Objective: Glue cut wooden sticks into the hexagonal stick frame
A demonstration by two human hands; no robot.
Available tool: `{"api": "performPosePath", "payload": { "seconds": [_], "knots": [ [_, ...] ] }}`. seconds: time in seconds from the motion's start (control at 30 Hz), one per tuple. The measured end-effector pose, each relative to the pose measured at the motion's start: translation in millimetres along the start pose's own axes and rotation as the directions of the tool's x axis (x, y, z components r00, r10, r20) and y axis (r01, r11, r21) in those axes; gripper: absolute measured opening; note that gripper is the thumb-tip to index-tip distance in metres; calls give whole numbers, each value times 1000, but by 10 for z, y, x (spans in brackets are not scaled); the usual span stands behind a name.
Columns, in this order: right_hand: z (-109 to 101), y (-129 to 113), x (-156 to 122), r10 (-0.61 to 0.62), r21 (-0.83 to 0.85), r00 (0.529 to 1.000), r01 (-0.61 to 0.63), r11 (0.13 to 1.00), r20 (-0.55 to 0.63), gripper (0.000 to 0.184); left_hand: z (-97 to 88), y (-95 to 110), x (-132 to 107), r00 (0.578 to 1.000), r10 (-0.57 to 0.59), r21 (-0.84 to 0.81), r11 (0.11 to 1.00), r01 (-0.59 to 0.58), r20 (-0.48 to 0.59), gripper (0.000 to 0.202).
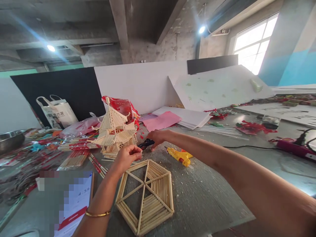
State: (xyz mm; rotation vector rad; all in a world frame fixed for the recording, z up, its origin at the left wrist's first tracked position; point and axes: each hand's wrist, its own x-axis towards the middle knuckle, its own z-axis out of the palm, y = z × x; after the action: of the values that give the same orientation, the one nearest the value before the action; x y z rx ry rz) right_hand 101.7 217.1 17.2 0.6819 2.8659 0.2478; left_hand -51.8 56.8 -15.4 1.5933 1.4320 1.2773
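My left hand (126, 158) is closed in a pinch just above the far left edge of a flat hexagonal stick frame (144, 205). Whatever lies between its fingertips is too small to make out. My right hand (158, 137) reaches further forward, its fingers curled over a black-handled tool (146, 144) that looks like scissors. Thin spokes divide the frame, some of its sections filled with rows of sticks and others open. Behind my left hand stands a tiered stick pagoda (115, 130). A yellow glue gun (179, 156) lies right of the frame.
Bundled sticks in plastic (74, 159) and a lit screen (76, 204) are on the left. Pink paper (161, 121) and white boards (187, 117) lie behind my right hand. A purple power strip (296, 148) with a black cable sits at right.
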Motion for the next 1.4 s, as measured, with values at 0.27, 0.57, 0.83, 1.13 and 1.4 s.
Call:
{"api": "performPosePath", "payload": {
  "seconds": [0.27,0.57,0.83,1.13,1.4],
  "knots": [
    [-147,-799,-1121,-159,179,947,213,961,-278,28,19,166,-61,995,14,-55,998,-20,-98,15],
    [344,-1383,-1741,-414,-89,840,410,908,-351,8,60,507,-238,994,31,-115,992,-43,-104,16],
    [320,-1245,-1636,-575,-238,738,524,818,-352,21,38,701,-791,987,83,-18,996,-87,-135,16],
    [200,-1174,-1545,-656,-322,703,576,752,-275,23,28,546,-1408,917,-123,-46,992,114,-380,21],
    [221,-1127,-1618,-519,-163,804,493,855,-290,13,-12,322,-1766,934,-160,232,942,241,-320,30]
  ]
}}
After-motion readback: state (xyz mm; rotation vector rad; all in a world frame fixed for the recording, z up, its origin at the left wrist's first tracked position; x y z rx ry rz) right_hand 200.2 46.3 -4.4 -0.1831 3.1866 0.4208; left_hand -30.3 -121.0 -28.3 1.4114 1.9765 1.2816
